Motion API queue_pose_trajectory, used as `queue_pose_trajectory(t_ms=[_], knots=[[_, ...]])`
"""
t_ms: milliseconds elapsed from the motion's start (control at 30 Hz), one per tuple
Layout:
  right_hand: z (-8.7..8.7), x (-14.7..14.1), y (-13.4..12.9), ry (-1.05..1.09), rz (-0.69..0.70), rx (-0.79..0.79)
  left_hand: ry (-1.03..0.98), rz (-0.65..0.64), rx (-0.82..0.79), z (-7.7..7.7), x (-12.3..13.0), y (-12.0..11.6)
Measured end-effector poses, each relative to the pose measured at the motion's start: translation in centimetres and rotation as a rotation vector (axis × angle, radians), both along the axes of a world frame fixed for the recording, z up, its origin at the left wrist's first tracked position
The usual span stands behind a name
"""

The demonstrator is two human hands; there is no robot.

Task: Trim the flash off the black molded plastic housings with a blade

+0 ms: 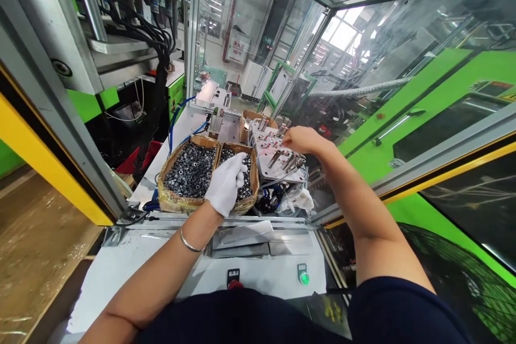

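Observation:
My left hand (229, 183), in a white glove, hangs over the right part of a cardboard box (173, 201) lined with tape. Its fingers are curled together, and whatever they hold is hidden. Small dark metal rings (191, 169) fill the box's left compartment, and more lie in the right one. My right hand (299, 140) is bare and reaches to the far right side of a metal fixture plate (268, 158) with upright pins and small red parts. Its fingers point down at the plate, bent together; their tips are too small to make out.
A smaller cardboard box (245, 126) stands behind the fixture. Metal strips (242, 242) lie on the near white table, with a green lit button (303, 278) and a red button (235, 284). A white cloth (300, 201) and tubing lie right of the box. Clear panels in metal frames enclose the area.

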State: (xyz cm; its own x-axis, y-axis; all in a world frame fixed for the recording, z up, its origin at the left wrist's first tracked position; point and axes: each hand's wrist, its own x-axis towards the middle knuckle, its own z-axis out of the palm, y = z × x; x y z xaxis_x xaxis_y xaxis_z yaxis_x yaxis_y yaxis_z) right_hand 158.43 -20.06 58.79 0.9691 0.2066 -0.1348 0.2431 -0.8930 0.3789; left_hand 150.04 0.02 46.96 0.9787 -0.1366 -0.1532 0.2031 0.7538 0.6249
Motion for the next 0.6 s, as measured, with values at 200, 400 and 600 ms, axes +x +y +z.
queue_pose_trajectory(t_ms=[200,400,600], knots=[[-2.0,1.0,-1.7,0.042,-0.121,-0.087,0.148,-0.009,-0.071,-0.5,0.5,-0.7],[-2.4,1.5,-2.0,0.045,-0.142,-0.108,0.188,-0.016,-0.094,-0.6,0.2,-0.7],[-2.7,1.6,-1.9,0.032,-0.135,-0.109,0.212,-0.126,-0.116,-0.6,0.3,-0.2]])
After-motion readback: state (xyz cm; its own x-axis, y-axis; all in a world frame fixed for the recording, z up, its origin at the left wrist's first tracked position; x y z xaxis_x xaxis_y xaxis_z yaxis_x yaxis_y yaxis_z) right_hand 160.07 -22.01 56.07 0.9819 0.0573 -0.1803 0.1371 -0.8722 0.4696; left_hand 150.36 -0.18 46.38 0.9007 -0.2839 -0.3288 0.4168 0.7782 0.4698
